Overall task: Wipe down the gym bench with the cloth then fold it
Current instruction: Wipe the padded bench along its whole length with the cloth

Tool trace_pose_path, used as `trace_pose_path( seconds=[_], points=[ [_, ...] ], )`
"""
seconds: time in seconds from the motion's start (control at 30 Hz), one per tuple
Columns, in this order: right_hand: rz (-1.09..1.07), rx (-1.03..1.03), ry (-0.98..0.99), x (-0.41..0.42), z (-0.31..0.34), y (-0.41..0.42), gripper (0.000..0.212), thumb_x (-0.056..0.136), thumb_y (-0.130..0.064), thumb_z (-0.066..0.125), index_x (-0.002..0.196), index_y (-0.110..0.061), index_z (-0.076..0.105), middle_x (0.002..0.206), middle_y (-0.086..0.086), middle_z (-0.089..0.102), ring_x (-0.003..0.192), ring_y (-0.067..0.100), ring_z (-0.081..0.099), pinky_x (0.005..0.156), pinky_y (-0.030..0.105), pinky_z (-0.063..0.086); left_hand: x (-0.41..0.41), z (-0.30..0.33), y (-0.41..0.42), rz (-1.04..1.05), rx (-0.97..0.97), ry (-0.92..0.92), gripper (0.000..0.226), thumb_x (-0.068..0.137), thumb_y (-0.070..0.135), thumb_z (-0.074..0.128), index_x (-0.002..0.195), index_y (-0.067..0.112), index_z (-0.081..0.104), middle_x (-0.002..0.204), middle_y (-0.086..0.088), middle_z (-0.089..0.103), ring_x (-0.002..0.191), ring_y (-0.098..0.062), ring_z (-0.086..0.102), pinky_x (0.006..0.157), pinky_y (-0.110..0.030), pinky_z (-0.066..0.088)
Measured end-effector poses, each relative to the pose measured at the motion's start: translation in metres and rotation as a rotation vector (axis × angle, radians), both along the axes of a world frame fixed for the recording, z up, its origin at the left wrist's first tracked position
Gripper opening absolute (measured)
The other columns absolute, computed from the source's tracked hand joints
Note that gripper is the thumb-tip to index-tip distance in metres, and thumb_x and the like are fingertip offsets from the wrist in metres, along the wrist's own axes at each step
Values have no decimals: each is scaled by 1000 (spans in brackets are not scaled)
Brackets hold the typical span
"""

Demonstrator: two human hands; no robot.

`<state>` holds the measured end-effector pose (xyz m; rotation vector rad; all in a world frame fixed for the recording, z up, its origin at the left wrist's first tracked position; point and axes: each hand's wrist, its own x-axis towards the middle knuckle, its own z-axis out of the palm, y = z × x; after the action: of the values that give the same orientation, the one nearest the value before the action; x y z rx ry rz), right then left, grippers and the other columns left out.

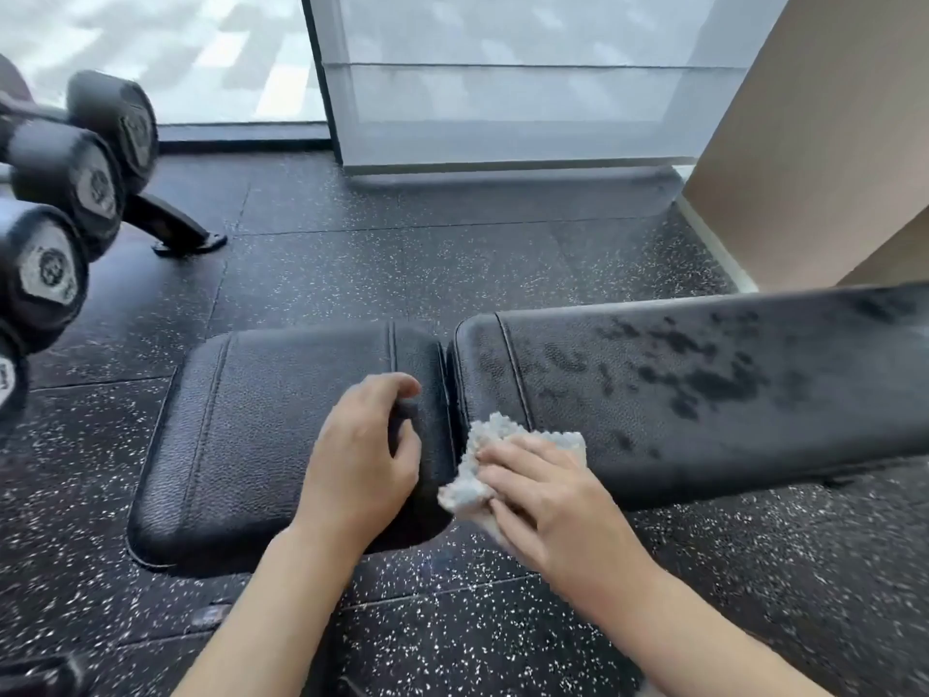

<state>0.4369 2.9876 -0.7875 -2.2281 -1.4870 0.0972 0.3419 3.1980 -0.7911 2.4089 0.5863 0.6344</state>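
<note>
Cloth [502,460] bunched under right-hand grip [548,500], on bench [704,394] edge

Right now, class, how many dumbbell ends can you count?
4, stacked on the left: top, second, third, and a sliver at the edge. More may be hidden off-frame.

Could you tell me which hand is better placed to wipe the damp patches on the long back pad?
The right hand: it already presses the cloth on the back pad, nearest the damp patches. The left hand rests on the seat pad.
</note>
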Motion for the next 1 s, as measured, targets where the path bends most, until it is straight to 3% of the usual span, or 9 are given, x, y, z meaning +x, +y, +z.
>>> trace_pose_path(
  seconds=[0.1,0.33,0.53,0.63,0.73,0.87,1.0],
  points=[
    [35,15,39,8,-3,-32,25,99,-27,61,122,-24,69,143,-14,57,136,12,49,117,31,37,9,-7,-27,-56,150,37,28,84,13,63,111,19,67,114,7,65,110,-18,58,105,-40,46],
    [62,41,160,75,4,56,17,95,-17,63,103,-9,76,115,-1,71,115,23,59,105,32,41,12,-8,-36,47,139,70,30,85,9,56,112,16,65,117,7,62,112,-17,57,105,-29,43],
    [-120,-148,187,134,26,137,24,95,-25,53,99,-17,76,109,9,73,109,31,64,89,36,49,14,0,-47,93,155,137,28,84,9,54,110,14,63,118,2,60,113,-20,55,105,-40,45],
    [-58,-97,156,121,19,113,25,95,-25,53,105,-16,75,117,2,69,116,26,59,102,39,44,17,-2,-48,108,186,162,25,83,9,54,106,13,63,118,0,58,112,-21,54,103,-40,45],
    [42,118,242,81,1,46,19,92,-18,61,103,-11,75,121,0,68,120,23,58,109,40,42,14,-8,-44,100,209,146,26,85,12,52,108,14,62,120,1,59,113,-21,55,104,-38,45],
    [86,219,208,42,-19,-22,24,94,-19,66,117,-15,72,131,-5,65,129,16,55,116,33,39,14,-17,-40,92,230,111,26,85,12,51,109,15,61,120,2,59,113,-20,54,105,-30,42],
    [57,248,222,59,-16,4,21,91,-9,68,111,-11,75,125,-4,69,124,15,57,115,19,33,16,-17,-40,74,247,90,27,84,9,53,109,13,62,119,0,59,112,-22,54,105,-34,43]
  ],
)
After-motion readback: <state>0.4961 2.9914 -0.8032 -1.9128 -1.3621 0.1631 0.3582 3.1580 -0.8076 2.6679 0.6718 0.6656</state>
